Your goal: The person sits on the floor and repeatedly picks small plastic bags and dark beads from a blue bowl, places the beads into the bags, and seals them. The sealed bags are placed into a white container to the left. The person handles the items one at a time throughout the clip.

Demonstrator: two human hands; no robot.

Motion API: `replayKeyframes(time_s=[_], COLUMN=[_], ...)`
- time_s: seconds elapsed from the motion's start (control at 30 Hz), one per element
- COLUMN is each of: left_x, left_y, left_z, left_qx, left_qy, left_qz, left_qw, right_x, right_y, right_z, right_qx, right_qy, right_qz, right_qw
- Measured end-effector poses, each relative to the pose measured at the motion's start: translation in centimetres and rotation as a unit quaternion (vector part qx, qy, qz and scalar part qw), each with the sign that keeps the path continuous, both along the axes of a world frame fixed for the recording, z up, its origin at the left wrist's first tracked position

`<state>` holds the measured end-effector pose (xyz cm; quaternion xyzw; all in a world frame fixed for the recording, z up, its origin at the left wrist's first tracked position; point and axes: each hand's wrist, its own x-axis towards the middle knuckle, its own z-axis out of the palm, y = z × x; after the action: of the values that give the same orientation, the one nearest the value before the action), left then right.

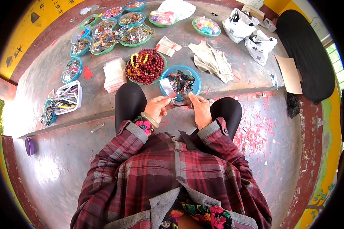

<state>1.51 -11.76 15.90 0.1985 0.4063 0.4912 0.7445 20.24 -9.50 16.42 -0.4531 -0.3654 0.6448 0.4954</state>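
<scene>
My left hand (158, 107) pinches a small clear plastic bag (166, 87) that stands up between my knees. My right hand (200, 108) is close beside it, fingers closed on a small dark trinket (182, 102) held at the bag's lower edge. Both hands hover just in front of a blue bowl (193, 73) of mixed colourful trinkets. A pale bangle (149, 119) circles my left wrist. To the left of the blue bowl stands a green bowl heaped with dark red bead bracelets (144, 68) and a few yellow ones.
A stack of clear small bags (114, 75) lies left of the beads. Several green and blue dishes (105, 34) of trinkets fill the far left. A white tray of tools (66, 98), a crumpled cloth (212, 60), white shopping bags (248, 34) and cardboard (289, 73) lie around. Red paper scraps (256, 126) litter the floor.
</scene>
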Motion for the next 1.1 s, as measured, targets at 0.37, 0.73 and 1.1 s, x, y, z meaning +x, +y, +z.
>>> replayKeyframes(time_s=[0.37, 0.73, 1.1], left_x=[-0.2, -0.1, 0.1], left_y=[0.1, 0.2, 0.1], left_z=[-0.7, -0.7, -0.2], left_qx=[0.006, 0.011, 0.025], left_qy=[0.006, -0.01, 0.036], left_qz=[0.035, 0.054, 0.017], left_qw=[0.999, 0.998, 0.999], right_x=[-0.3, -0.6, 0.0], right_y=[-0.1, -0.1, -0.3], right_z=[0.1, 0.9, 1.6], right_qx=[0.003, 0.003, -0.012], right_qy=[-0.063, -0.049, -0.032], right_qz=[-0.018, -0.018, -0.005], right_qw=[0.998, 0.999, 0.999])
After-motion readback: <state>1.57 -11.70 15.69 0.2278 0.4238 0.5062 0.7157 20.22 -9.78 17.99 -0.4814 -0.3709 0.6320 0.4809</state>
